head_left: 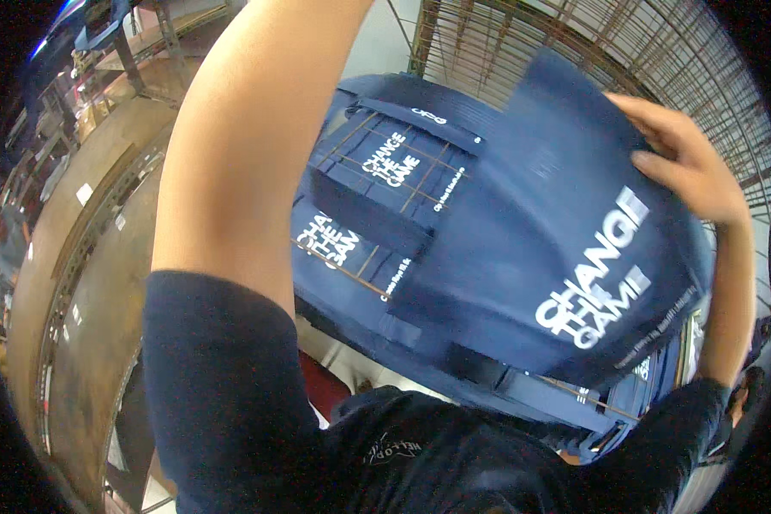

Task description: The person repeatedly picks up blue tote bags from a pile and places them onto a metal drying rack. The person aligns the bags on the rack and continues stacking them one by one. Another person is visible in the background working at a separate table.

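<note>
A navy fabric panel [522, 197] with large white lettering hangs tilted in front of me, slightly blurred by motion. My right hand [690, 167] pinches its upper right edge, thumb on the printed face and fingers toward the back. My left forearm [240, 111] reaches up past the top of the picture, so the left hand is out of sight. Behind and left of the held panel, similar printed navy panels [385, 206] lie on a rack crossed by thin rusty wires. Part of that stack is hidden by the held panel.
Tall wire mesh racks [660, 43] rise at the upper right. A long worn worktop [94, 283] curves down the left side, with a metal-edged rail [60, 265] along it. Pale tiled floor [321, 343] shows below the rack, near a dark red object [324, 385].
</note>
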Demonstrator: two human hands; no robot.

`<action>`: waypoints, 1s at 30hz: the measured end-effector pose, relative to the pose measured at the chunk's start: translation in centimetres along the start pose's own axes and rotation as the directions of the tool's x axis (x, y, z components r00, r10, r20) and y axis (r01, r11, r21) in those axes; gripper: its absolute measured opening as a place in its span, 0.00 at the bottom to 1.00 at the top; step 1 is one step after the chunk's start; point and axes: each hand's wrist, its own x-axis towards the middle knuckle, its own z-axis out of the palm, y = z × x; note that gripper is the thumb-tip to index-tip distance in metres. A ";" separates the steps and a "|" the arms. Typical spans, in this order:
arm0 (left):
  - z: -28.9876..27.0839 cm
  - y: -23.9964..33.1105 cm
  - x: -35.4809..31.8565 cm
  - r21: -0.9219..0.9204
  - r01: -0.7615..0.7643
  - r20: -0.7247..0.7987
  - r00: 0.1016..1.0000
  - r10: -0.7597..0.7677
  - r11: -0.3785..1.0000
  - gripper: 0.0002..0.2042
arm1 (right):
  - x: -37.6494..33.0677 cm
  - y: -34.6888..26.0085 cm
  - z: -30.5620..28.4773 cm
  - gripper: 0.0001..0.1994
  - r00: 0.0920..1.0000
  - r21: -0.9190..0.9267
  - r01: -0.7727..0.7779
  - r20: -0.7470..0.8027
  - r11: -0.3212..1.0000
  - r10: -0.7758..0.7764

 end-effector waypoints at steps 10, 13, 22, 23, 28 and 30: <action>-1.5 0.2 0.5 0.033 -0.080 -0.002 0.997 0.080 0.996 0.55 | 27.7 16.2 6.7 0.29 0.989 0.198 -0.035 0.147 0.980 0.006; -0.4 -0.2 0.4 -0.011 -0.123 -0.085 0.989 0.122 0.992 0.55 | 34.5 24.3 10.8 0.30 0.992 0.131 0.008 0.121 0.991 -0.024; 0.0 -0.5 0.0 0.010 -0.105 -0.141 0.984 0.105 0.994 0.56 | 37.5 31.8 15.9 0.31 0.978 -0.164 -0.200 -0.093 0.966 0.186; -0.4 -0.4 0.2 0.011 -0.097 -0.106 0.990 0.097 0.995 0.57 | 37.3 32.3 15.9 0.31 0.964 -0.139 -0.247 -0.139 0.959 0.229; 1.2 0.2 0.6 0.034 -0.133 -0.262 0.955 0.137 0.991 0.58 | 31.1 32.4 10.8 0.25 0.882 -0.186 -0.202 -0.461 0.962 0.096; 1.6 -0.4 0.4 0.042 -0.123 -0.275 0.953 0.130 0.991 0.58 | 26.5 28.7 9.7 0.20 0.824 -0.177 -0.315 -0.538 0.932 0.177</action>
